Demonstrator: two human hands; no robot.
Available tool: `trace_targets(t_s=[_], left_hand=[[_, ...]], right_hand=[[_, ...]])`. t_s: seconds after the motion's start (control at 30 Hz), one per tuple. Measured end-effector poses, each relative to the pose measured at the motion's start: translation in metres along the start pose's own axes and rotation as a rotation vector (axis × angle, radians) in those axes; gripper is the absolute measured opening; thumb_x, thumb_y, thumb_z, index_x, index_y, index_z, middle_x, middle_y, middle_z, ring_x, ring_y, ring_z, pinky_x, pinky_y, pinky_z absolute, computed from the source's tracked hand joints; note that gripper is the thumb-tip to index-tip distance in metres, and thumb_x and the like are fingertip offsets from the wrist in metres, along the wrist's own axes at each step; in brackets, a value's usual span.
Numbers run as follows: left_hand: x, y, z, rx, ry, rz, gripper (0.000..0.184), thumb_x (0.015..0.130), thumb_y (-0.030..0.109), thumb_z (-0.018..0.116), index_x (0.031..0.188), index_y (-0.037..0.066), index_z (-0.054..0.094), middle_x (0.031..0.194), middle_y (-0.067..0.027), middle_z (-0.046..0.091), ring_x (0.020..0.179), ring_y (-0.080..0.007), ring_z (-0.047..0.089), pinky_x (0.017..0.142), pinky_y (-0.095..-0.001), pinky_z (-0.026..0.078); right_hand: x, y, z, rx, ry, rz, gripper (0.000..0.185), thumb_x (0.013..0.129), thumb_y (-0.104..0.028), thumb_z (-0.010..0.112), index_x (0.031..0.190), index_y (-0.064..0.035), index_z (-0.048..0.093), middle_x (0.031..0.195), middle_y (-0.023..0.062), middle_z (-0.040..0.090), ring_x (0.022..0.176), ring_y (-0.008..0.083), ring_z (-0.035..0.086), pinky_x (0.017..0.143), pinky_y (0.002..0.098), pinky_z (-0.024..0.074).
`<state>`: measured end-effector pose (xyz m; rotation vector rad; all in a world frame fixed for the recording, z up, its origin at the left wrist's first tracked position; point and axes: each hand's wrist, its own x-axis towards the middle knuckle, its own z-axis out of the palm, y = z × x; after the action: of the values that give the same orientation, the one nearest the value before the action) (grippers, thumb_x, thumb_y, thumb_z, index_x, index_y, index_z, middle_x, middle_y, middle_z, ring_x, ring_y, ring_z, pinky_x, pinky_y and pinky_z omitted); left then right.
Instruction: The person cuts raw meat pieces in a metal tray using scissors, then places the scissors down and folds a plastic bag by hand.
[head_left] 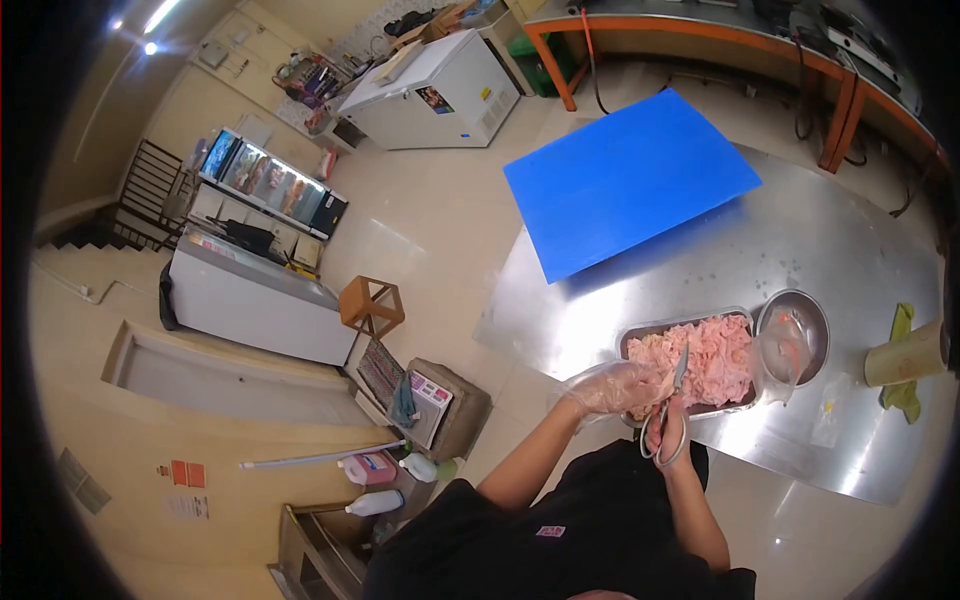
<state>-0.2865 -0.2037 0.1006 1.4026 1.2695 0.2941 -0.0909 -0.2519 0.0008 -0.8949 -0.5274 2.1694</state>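
Observation:
A metal tray heaped with pale pink raw meat lies at the near edge of the steel table. My left hand, in a clear plastic glove, reaches over the tray's left side, its fingers closed round a piece of meat. My right hand grips scissors by their handles at the tray's near edge, with the blades pointing up over the meat. Just right of the tray stands a round steel bowl with a clear plastic bag partly in it.
A blue board covers the far part of the steel table. At the right are a beige cylinder and a green cloth. A wooden stool and a scale stand to the left.

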Motion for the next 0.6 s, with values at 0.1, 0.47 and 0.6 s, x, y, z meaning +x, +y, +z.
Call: trace_targets(t_s=[0.1,0.47,0.6], left_hand=[[0.0,-0.005,0.009,0.05,0.138,0.052,0.03,0.098,0.026,0.059,0.113,0.002,0.067,0.093,-0.0136,0.065,0.086,-0.0196,0.061,0.084,-0.0375,0.05],[0.02,0.003,0.023,0.059,0.448,0.306,0.045,0.097,0.029,0.06,0.13,-0.002,0.057,0.113,-0.0221,0.065,0.107,-0.0312,0.065,0.092,-0.0384,0.05],[0.009,0.026,0.029,0.035,0.467,0.255,0.042,0.095,0.031,0.064,0.123,-0.001,0.058,0.106,-0.0217,0.065,0.1,-0.0326,0.066,0.087,-0.0396,0.052]], right_hand=[[0.001,-0.003,-0.006,0.085,0.063,0.019,0.053,0.1,-0.064,0.045,0.099,-0.012,0.05,0.066,-0.0009,0.042,0.048,0.0091,0.035,0.041,0.0239,0.0272],[-0.018,0.026,-0.022,0.094,-0.387,-0.02,0.06,0.095,-0.067,0.051,0.115,-0.0102,0.049,0.083,0.0025,0.046,0.069,0.0142,0.044,0.06,0.0289,0.0384],[-0.012,0.013,-0.001,0.167,-0.391,-0.116,0.06,0.094,-0.067,0.052,0.118,-0.0118,0.049,0.082,0.001,0.043,0.066,0.0132,0.041,0.058,0.0278,0.0355]])
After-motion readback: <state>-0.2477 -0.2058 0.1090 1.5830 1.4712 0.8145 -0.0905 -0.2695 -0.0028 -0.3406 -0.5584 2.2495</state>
